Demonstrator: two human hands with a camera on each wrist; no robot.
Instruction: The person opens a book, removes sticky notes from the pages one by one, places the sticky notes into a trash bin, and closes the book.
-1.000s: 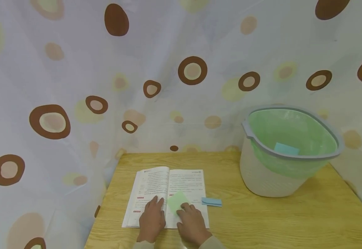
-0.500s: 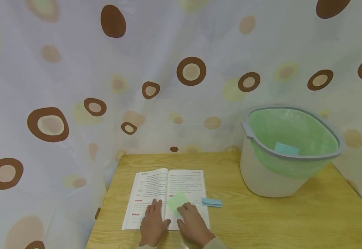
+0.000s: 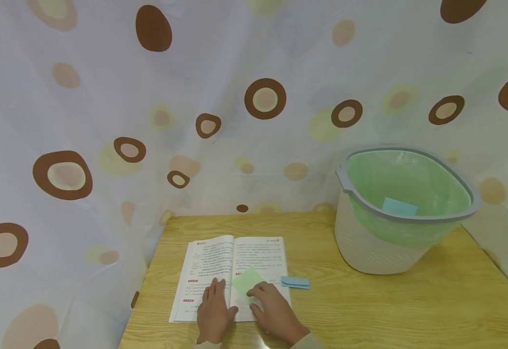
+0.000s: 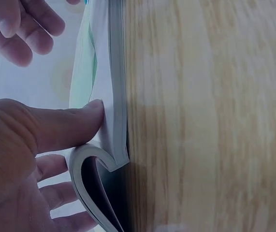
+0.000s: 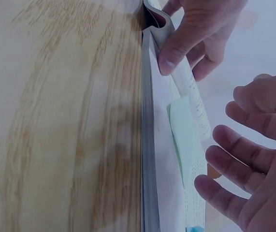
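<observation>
An open book with printed pages lies on the wooden table. On its right page sits a light green square paper, turned cornerwise, one edge a little raised in the right wrist view. My left hand rests on the left page near the spine. Its thumb reaches across the fold and presses the right page by the near edge. My right hand hovers over the right page at the green paper's lower corner, fingers loosely bent and apart from the page, holding nothing.
A folded light blue paper lies at the book's right edge, partly on the table. At the back right stands a grey-rimmed basket with a green liner and a blue paper inside. A dotted curtain hangs behind.
My left hand has slid slightly nearer the book's front edge, and its thumb has spread out across the fold. My right hand has lifted a little off the green paper. The view has shifted slightly.
</observation>
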